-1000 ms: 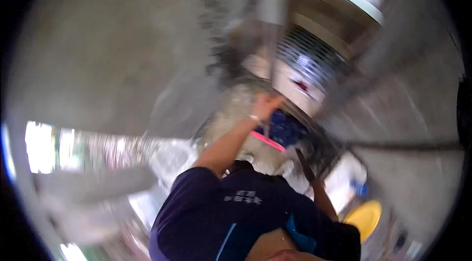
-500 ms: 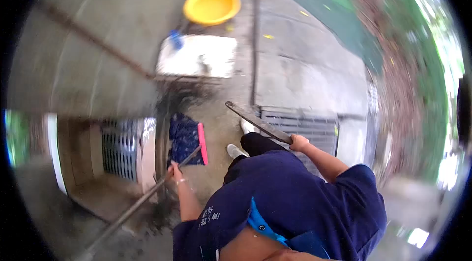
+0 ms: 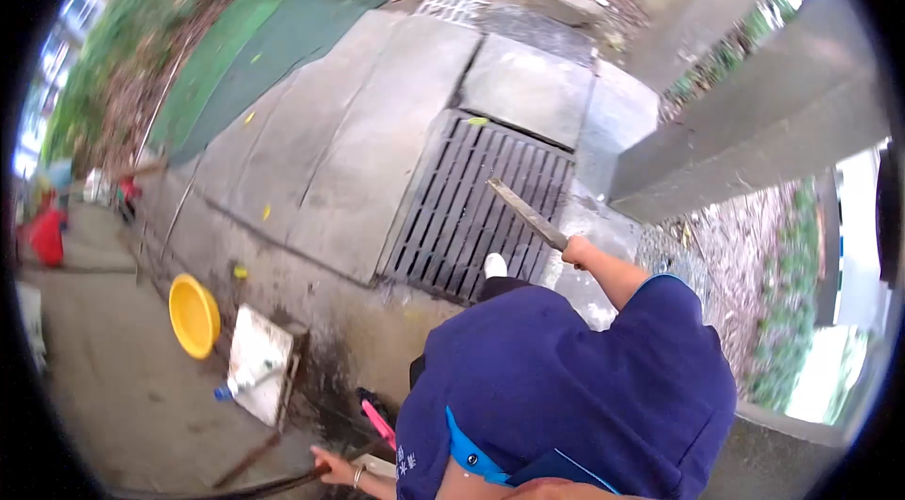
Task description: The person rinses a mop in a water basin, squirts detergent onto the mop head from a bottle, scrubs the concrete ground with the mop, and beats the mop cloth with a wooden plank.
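Observation:
My right hand (image 3: 579, 253) is closed round one end of a long, narrow, flat bar (image 3: 523, 211), worn and greyish brown. Its far end points up and left over a metal drain grate (image 3: 471, 208). At the lower left, my left hand (image 3: 336, 467), with a bracelet at the wrist, grips the pole of a broom, one finger stretched along it. The broom's pink head (image 3: 379, 423) shows beside my navy shirt; its dark bristles are mostly hidden. A white shoe (image 3: 495, 264) stands at the grate's near edge.
A yellow basin (image 3: 194, 316) and a white-topped low block (image 3: 259, 359) with a blue-capped bottle (image 3: 247, 382) are on the left. Green matting (image 3: 255, 62) lies beyond the concrete slabs. Concrete pillars (image 3: 745, 114) rise at the right. A red object (image 3: 45, 234) sits far left.
My view has swung to the right, so the basin, block and broom now appear farther left and lower. The grate and pillars have come into fuller view. Both hands keep their holds.

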Demonstrator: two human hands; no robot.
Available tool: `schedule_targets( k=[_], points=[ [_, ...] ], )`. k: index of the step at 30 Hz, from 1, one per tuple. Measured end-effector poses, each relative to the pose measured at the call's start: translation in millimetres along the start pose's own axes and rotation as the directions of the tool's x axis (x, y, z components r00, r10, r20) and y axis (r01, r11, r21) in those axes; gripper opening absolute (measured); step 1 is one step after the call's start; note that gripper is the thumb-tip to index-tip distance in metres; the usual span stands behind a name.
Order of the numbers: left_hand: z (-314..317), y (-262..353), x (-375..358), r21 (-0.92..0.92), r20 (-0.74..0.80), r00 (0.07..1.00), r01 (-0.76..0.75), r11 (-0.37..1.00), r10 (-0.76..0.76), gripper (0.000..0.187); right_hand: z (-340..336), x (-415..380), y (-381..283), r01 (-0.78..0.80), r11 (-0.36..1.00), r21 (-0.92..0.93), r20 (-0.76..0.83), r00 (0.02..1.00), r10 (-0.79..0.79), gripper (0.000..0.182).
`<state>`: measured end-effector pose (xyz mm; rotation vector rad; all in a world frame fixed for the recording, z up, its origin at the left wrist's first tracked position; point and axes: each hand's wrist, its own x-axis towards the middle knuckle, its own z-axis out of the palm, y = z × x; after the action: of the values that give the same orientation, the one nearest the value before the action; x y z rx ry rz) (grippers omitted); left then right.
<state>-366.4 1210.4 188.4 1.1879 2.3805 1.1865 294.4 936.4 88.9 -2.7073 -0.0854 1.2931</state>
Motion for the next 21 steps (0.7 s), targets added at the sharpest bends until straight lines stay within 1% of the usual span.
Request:
schedule_targets(
  k=[2, 3, 4, 5, 7, 9, 10, 11, 12, 14, 15, 17, 18, 20, 21],
  points=[
    [-0.8, 67.1, -26.0, 0.06, -0.018, 0.999, 0.038, 0.997, -0.037, 0.041, -30.1, 16.1, 48.6, -0.07, 0.997, 0.046, -0.008, 0.998, 0.07, 0.022],
    [6.5, 98.9, -43.2, 0.042, -0.043, 0.999, -0.005, 0.999, 0.006, 0.041, -40.4, 36.4, 76.7, -0.114, 0.993, 0.019, 0.018, 0.993, 0.114, 0.023],
    [16.3, 126.2, -58.0, -0.013, -0.027, 0.999, -0.046, 0.999, 0.046, 0.04, -51.7, 44.0, 95.1, -0.152, 0.988, -0.007, 0.031, 0.988, 0.152, 0.023],
    [24.8, 154.9, -76.9, -0.063, -0.033, 0.996, -0.084, 0.994, 0.082, 0.04, -62.9, 55.5, 115.5, -0.161, 0.986, 0.03, 0.023, 0.987, 0.16, 0.023],
    [38.1, 207.7, -110.8, -0.159, -0.008, 0.99, -0.144, 0.977, 0.144, 0.04, -90.2, 54.6, 148.1, -0.197, 0.978, -0.068, 0.051, 0.978, 0.201, 0.025],
    [54.7, 258.1, -143.5, -0.259, 0.028, 0.978, -0.195, 0.946, 0.209, 0.039, -96.0, 72.6, 185.1, -0.243, 0.969, -0.044, 0.04, 0.969, 0.245, 0.025],
    [64.6, 281.4, -157.9, -0.316, 0.056, 0.969, -0.21, 0.925, 0.239, 0.039, -97.5, 80.7, 201.4, -0.279, 0.959, -0.046, 0.026, 0.959, 0.281, 0.025],
    [75.0, 304.9, -172.9, -0.371, 0.087, 0.958, -0.224, 0.901, 0.274, 0.039, -89.6, 99.5, 220.2, -0.315, 0.948, -0.053, 0.051, 0.947, 0.318, 0.025],
    [84.8, 327.7, -188.1, -0.429, 0.116, 0.944, -0.231, 0.873, 0.307, 0.038, -97.1, 105.2, 230.2, -0.329, 0.944, -0.026, 0.055, 0.942, 0.33, 0.025],
    [107.4, 369.1, -214.3, -0.528, 0.181, 0.914, -0.221, 0.82, 0.363, 0.038, -107.0, 115.8, 241.4, -0.334, 0.941, -0.052, 0.057, 0.94, 0.336, 0.032],
    [119.5, 389.4, -226.8, -0.57, 0.219, 0.897, -0.203, 0.796, 0.385, 0.038, -117.0, 120.5, 244.5, -0.332, 0.942, -0.045, 0.071, 0.94, 0.334, 0.032],
    [147.7, 428.2, -246.6, -0.657, 0.302, 0.85, -0.143, 0.74, 0.432, 0.037, -158.3, 136.6, 248.5, -0.172, 0.971, -0.164, -0.104, 0.982, 0.156, 0.033],
    [162.1, 447.4, -263.9, -0.696, 0.326, 0.823, -0.124, 0.707, 0.465, 0.037, -183.2, 146.8, 246.7, -0.164, 0.972, -0.167, -0.092, 0.984, 0.15, 0.033],
    [207.2, 485.5, -297.9, -0.845, 0.368, 0.651, -0.063, 0.531, 0.664, 0.032, -236.8, 172.6, 239.7, -0.159, 0.949, -0.274, -0.028, 0.987, 0.157, 0.032],
    [228.5, 508.2, -321.8, -0.843, 0.371, 0.651, -0.063, 0.534, 0.663, 0.032, -255.8, 191.9, 240.2, -0.16, 0.948, -0.275, -0.026, 0.987, 0.159, 0.032]
  ],
)
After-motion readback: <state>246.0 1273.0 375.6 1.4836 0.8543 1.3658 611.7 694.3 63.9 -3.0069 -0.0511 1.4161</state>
